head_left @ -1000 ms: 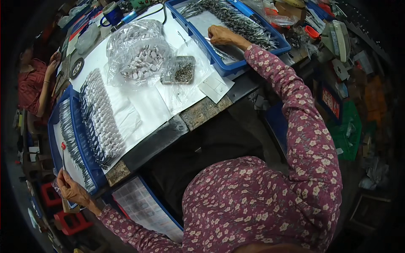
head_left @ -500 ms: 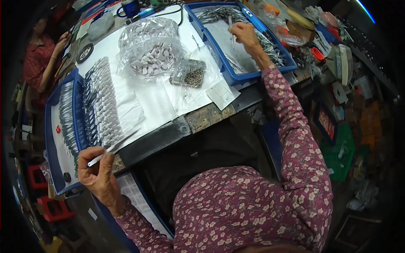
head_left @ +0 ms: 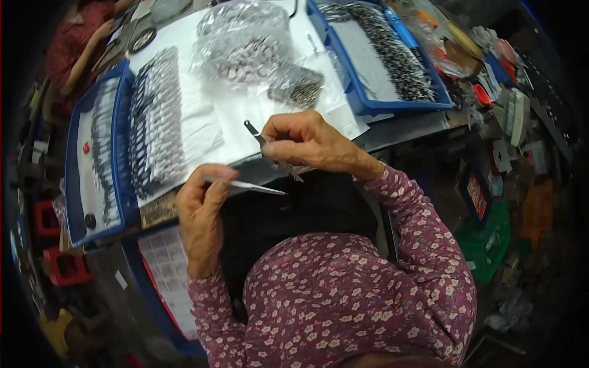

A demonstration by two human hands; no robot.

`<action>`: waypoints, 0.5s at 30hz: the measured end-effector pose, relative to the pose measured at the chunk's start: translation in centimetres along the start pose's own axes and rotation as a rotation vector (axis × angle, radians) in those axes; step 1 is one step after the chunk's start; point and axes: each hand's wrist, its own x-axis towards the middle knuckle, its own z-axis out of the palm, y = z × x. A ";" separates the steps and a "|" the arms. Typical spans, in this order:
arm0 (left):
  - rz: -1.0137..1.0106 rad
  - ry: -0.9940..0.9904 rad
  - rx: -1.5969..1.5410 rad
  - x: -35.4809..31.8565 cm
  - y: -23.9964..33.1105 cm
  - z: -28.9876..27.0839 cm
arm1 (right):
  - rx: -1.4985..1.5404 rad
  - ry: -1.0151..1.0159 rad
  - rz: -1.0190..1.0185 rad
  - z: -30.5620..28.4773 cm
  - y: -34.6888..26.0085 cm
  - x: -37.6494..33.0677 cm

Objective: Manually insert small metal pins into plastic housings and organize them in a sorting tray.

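Observation:
My left hand [head_left: 201, 214] pinches a slim, pale metal piece [head_left: 261, 187] between thumb and fingers, its pointed end toward the right. My right hand [head_left: 316, 144] is closed on a narrow dark metal strip [head_left: 252, 130] with a hole in its end. Something thin pokes out below the right fingers, too blurred to name. Both hands are close together over my lap by the table edge, their pieces apart. Beyond them are a clear bag of small white pieces [head_left: 254, 58] and a small box of tiny metal parts [head_left: 304, 92].
A blue tray [head_left: 396, 108] of slim metal pieces stands at the right. Rows of white-and-dark pieces [head_left: 162, 116] lie at the left, beside another blue tray [head_left: 124, 153]. A person [head_left: 76, 49] sits at the far left. A gridded sheet [head_left: 169, 270] lies below the table.
My right hand has come from the right tray back toward me, holding a metal strip. My left hand has moved right with its piece, whose tip points right. The view has shifted.

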 end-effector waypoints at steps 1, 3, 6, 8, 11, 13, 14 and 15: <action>-0.013 -0.008 -0.003 0.0 -0.3 0.3 | 0.009 -0.025 0.012 0.7 0.5 0.0; -0.044 -0.001 -0.041 0.0 -1.0 0.3 | -0.034 -0.068 -0.063 2.0 2.3 0.3; -0.076 -0.021 -0.077 0.3 -2.0 -0.1 | -0.048 0.034 -0.027 3.4 3.6 0.2; -0.108 0.016 -0.115 0.2 -2.3 0.2 | -0.026 0.050 0.022 4.1 4.0 0.1; -0.073 0.093 -0.231 0.2 -3.5 0.2 | -0.010 0.092 0.052 4.9 5.0 0.1; -0.068 0.120 -0.279 0.1 -4.2 0.0 | 0.042 0.169 -0.011 5.3 5.5 0.2; -0.083 0.142 -0.298 0.0 -4.3 0.1 | 0.045 0.155 0.010 5.3 5.3 0.1; -0.098 0.163 -0.318 0.0 -4.5 0.2 | 0.046 0.148 0.017 5.4 5.1 0.1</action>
